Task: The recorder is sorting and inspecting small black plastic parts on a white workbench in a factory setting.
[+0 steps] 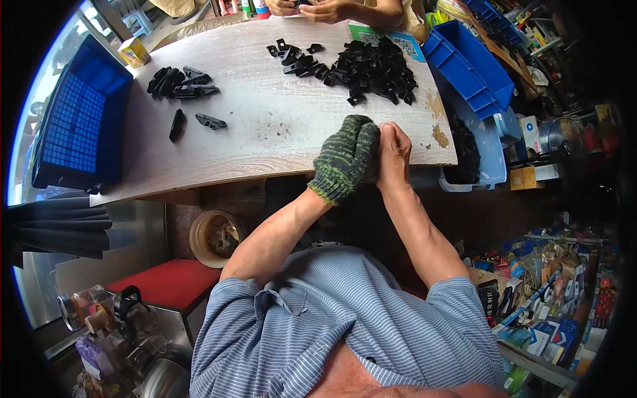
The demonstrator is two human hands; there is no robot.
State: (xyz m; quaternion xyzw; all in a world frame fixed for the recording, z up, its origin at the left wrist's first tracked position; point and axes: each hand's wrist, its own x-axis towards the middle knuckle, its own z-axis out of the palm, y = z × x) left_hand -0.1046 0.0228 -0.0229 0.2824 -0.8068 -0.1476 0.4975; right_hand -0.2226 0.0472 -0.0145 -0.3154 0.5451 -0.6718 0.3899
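Note:
My left hand (346,154), in a dark green and black knitted glove, is closed over the front edge of the table. Pressed up beside it is my bare right hand (394,151), its fingers curled shut. Whatever the two hands grip between them is hidden. Just beyond them lies a heap of small black plastic parts (375,69), with several looser black pieces (298,63) spreading to its left. At the left of the table sits a smaller pile of longer black parts (179,83). Two single ones, a dark piece (177,125) and a shinier piece (211,121), lie nearer me.
A blue basket (83,116) stands at the table's left end. Off the right end are a blue crate (470,69) and a light blue tub (494,159) of black parts. Another person's hands (318,10) work at the far edge. Below stands a round bin (199,242).

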